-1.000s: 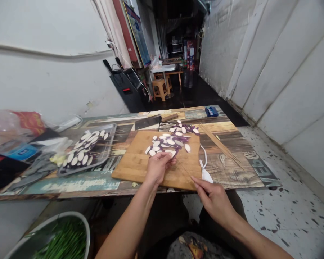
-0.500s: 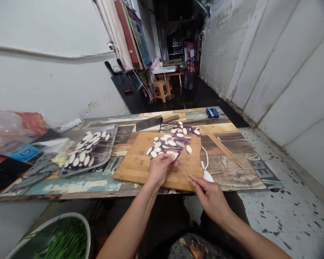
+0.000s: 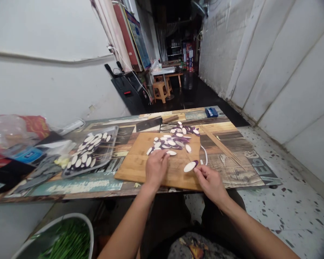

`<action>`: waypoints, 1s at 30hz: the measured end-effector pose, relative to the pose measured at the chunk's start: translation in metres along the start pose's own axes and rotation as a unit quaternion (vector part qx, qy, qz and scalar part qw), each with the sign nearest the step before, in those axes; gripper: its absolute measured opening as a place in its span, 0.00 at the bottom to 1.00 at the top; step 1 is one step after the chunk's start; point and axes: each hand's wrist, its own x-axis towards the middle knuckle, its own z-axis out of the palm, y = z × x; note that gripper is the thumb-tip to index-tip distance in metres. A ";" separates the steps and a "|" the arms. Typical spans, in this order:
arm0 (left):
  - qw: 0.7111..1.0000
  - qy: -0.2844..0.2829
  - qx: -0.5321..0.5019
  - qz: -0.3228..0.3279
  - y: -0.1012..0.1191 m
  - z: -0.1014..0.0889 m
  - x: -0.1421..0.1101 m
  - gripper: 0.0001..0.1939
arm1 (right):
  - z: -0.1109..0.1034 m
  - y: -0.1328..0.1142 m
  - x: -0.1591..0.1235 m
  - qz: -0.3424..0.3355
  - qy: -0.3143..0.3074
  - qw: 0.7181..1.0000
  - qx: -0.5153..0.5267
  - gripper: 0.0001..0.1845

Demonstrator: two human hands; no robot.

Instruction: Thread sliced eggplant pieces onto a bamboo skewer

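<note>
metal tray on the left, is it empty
No, the metal tray holds many white eggplant slices threaded on thin skewers, lying across most of its surface.

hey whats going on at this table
A person sits at a low table threading eggplant slices onto thin wooden skewers. The right hand holds a skewer with one slice on it. The left hand reaches into the pile of cut slices on the wooden cutting board. A metal tray to the left holds finished skewers, a bundle of bare skewers lies to the right, and a cleaver rests behind the board.
</note>
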 end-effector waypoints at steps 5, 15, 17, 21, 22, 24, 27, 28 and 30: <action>0.952 -0.075 0.297 0.022 -0.004 -0.004 0.031 0.11 | -0.006 0.005 -0.016 0.033 -0.028 0.999 0.023 0.18; 0.974 -0.090 -0.178 -0.106 0.004 0.010 0.009 0.09 | -0.021 -0.005 -0.037 0.028 -0.057 0.996 0.063 0.16; 0.929 -0.091 -0.299 -0.199 0.006 0.014 0.004 0.10 | -0.024 -0.008 -0.041 0.021 -0.065 0.995 0.070 0.16; 0.856 -0.073 -0.417 -0.298 0.009 0.016 0.001 0.09 | -0.027 -0.010 -0.049 0.014 -0.083 0.994 0.064 0.14; 0.845 -0.069 -0.429 -0.311 0.009 0.016 0.002 0.09 | -0.027 -0.010 -0.051 0.014 -0.087 0.994 0.060 0.14; 0.831 -0.061 -0.444 -0.330 0.010 0.015 0.002 0.08 | -0.027 -0.009 -0.053 0.014 -0.092 0.994 0.054 0.14; 0.819 -0.051 -0.455 -0.345 0.010 0.014 0.003 0.07 | -0.027 -0.007 -0.053 0.016 -0.092 0.995 0.047 0.14; 0.817 -0.050 -0.457 -0.348 0.010 0.014 0.003 0.06 | -0.027 -0.006 -0.053 0.016 -0.090 0.995 0.045 0.15; 0.814 -0.045 -0.459 -0.353 0.011 0.014 0.003 0.07 | -0.026 -0.004 -0.053 0.015 -0.087 0.995 0.040 0.15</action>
